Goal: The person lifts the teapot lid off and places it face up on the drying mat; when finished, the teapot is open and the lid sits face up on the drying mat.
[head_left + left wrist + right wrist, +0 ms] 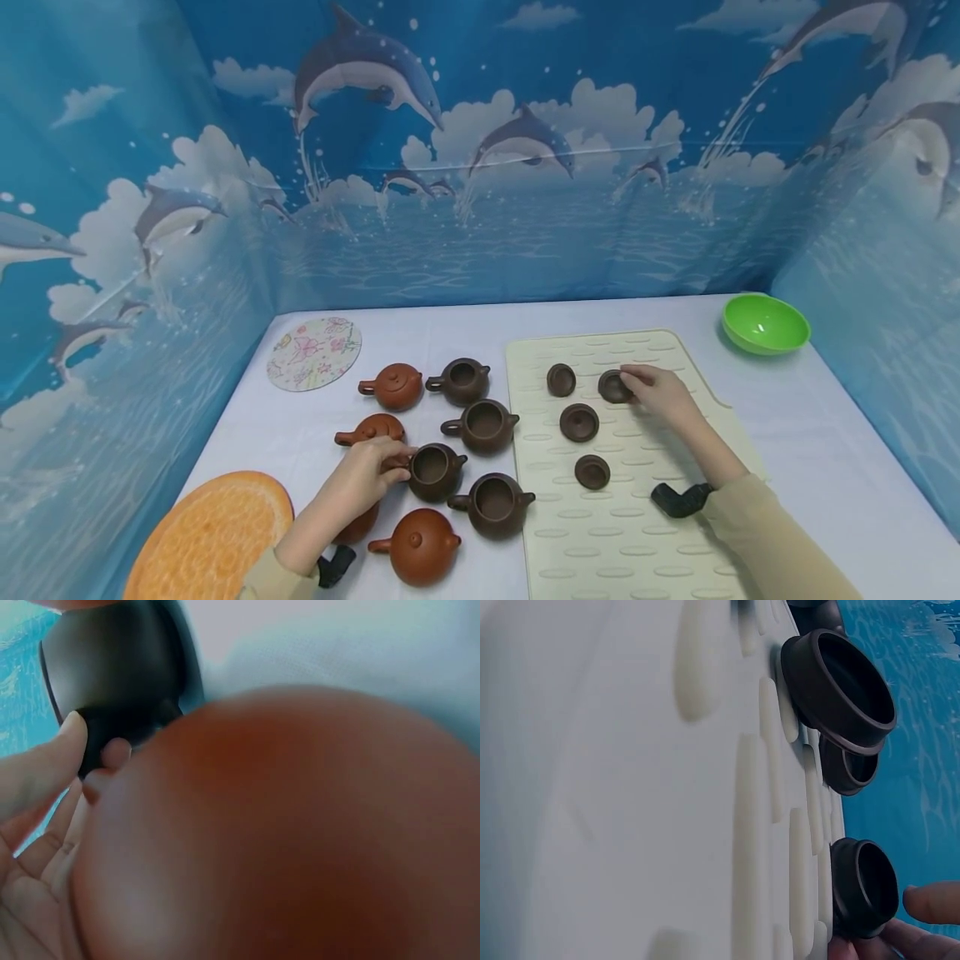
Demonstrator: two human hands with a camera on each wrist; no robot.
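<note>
My left hand [367,473] pinches the handle of a dark brown lidless teapot [435,472] between thumb and fingers. In the left wrist view a reddish teapot [285,840] fills the foreground, with the dark teapot [120,660] behind it. The right hand [660,392] has its fingers at the near side of a dark teapot lid [615,387], which lies hollow side up on the cream mat [645,550]. In the right wrist view the thumb stands slightly apart above this lid [864,889]. Several similar lids [579,422] lie beside it.
More dark lidless teapots [486,427] and reddish lidded teapots [422,547] stand left of the mat. A green bowl [765,323] sits at the back right. A round floral mat [315,354] lies at the back left, an orange-patterned round mat [217,542] at the front left.
</note>
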